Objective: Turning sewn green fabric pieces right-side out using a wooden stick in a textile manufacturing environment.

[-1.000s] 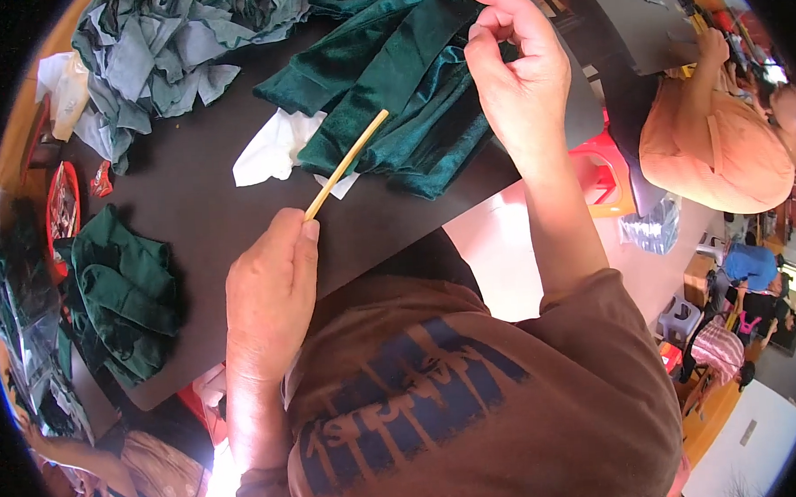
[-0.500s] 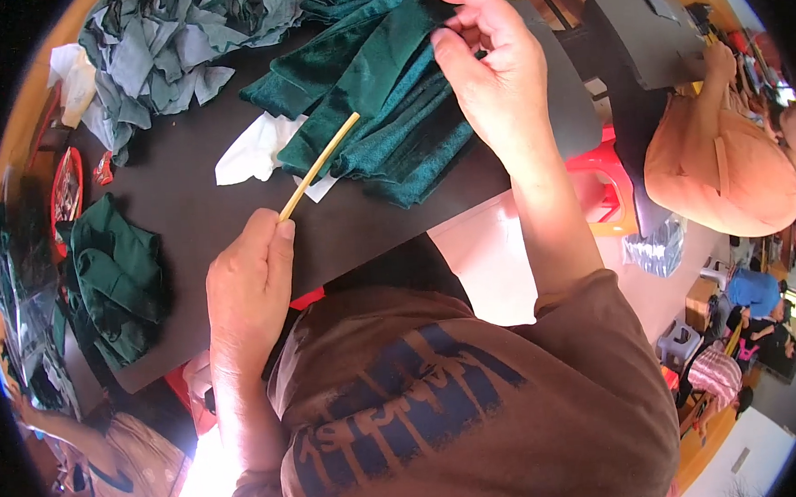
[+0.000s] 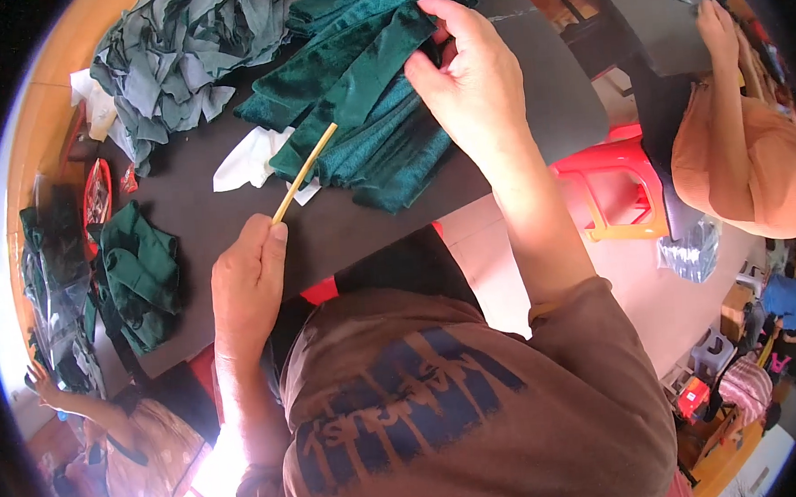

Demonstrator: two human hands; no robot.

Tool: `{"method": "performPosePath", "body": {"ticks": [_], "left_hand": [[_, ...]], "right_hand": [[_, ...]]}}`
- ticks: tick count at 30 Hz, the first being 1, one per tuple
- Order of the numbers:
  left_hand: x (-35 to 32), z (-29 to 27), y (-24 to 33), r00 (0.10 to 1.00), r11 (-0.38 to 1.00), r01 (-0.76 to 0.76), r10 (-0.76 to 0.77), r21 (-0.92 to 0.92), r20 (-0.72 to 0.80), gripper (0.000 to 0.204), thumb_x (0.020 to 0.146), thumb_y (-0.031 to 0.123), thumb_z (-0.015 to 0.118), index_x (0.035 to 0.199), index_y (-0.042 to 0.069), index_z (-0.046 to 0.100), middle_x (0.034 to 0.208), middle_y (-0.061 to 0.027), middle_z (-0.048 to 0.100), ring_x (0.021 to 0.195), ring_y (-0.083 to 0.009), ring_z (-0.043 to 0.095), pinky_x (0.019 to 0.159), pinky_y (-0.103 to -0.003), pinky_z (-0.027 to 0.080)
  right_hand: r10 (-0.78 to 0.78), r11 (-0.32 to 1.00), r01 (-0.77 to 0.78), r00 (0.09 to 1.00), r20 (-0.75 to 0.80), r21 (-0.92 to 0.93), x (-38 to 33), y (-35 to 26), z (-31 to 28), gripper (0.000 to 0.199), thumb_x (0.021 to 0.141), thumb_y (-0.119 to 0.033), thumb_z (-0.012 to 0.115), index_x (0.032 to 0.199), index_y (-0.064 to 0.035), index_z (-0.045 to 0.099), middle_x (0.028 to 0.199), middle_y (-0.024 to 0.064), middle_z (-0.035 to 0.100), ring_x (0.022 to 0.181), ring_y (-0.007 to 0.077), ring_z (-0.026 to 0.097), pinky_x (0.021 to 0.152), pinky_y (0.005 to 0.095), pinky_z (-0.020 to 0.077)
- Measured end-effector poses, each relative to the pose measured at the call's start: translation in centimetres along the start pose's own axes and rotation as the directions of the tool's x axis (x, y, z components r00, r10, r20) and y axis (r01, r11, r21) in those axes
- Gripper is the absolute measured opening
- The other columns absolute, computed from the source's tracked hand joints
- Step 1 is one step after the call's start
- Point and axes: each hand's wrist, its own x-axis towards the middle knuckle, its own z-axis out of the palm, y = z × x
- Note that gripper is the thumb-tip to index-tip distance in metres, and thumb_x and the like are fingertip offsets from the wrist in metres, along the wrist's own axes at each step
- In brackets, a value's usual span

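Note:
My left hand (image 3: 248, 279) is closed around the lower end of a thin pale-yellow stick (image 3: 306, 170). The stick slants up and right, its tip over the near-left end of a dark green velvet strip (image 3: 362, 81). My right hand (image 3: 478, 91) pinches the far end of that strip between thumb and fingertips. Under and around it several more green velvet pieces (image 3: 399, 181) lie stacked on the dark table (image 3: 226, 230). A white crumpled cloth or paper (image 3: 254, 157) pokes out from the stack's left side.
A heap of grey-green fabric scraps (image 3: 182, 71) covers the far left. Bunched green cloth (image 3: 139, 280), a red-rimmed tray (image 3: 96, 197) and clear plastic wrapping (image 3: 56, 257) sit at left. A red stool (image 3: 615, 183) stands right of the table. Co-workers (image 3: 740, 154) sit on both sides.
My right hand has come slightly left and nearer with the strip's end. The stick's tip has shifted a little left over the fabric. The whole view has turned slightly.

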Motion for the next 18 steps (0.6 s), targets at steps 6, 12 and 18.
{"method": "performPosePath", "body": {"ticks": [6, 12, 18], "left_hand": [[-0.2, 0.1, 0.2, 0.998, 0.999, 0.019, -0.017, 0.031, -0.053, 0.024, 0.091, 0.022, 0.045, 0.078, 0.002, 0.044, 0.062, -0.0204, 0.044, 0.06, -0.039, 0.045, 0.053, -0.042, 0.036], [-0.4, 0.4, -0.3, 0.997, 0.997, -0.012, 0.018, 0.074, -0.081, 0.022, 0.089, 0.022, 0.046, 0.078, 0.004, 0.045, 0.066, -0.0196, 0.05, 0.066, -0.0394, 0.051, 0.056, -0.044, 0.039], [-0.6, 0.1, -1.2, 0.995, 0.997, -0.06, 0.063, 0.044, -0.071, 0.022, 0.09, 0.025, 0.047, 0.081, 0.005, 0.047, 0.07, -0.0215, 0.05, 0.07, -0.0419, 0.05, 0.058, -0.042, 0.041]], "right_hand": [[-0.155, 0.986, 0.161, 0.979, -0.131, 0.038, 0.4, 1.5, 0.2, 0.035, 0.073, 0.009, 0.056, 0.103, -0.0089, 0.059, 0.082, 0.0052, 0.054, 0.066, 0.0122, 0.054, 0.06, 0.023, 0.0458], [-0.614, 0.786, 0.583, 0.774, -0.154, -0.204, 0.5, -0.3, 0.2, 0.022, 0.071, 0.0, 0.057, 0.091, -0.0066, 0.063, 0.096, 0.0079, 0.06, 0.089, 0.0246, 0.055, 0.082, 0.0337, 0.0407], [-0.506, 0.83, 0.51, 0.859, 0.081, -0.226, 0.5, 1.8, 1.0, 0.008, 0.072, -0.015, 0.063, 0.069, -0.0088, 0.06, 0.071, 0.0033, 0.06, 0.075, 0.0228, 0.057, 0.081, 0.0395, 0.0384]]}}
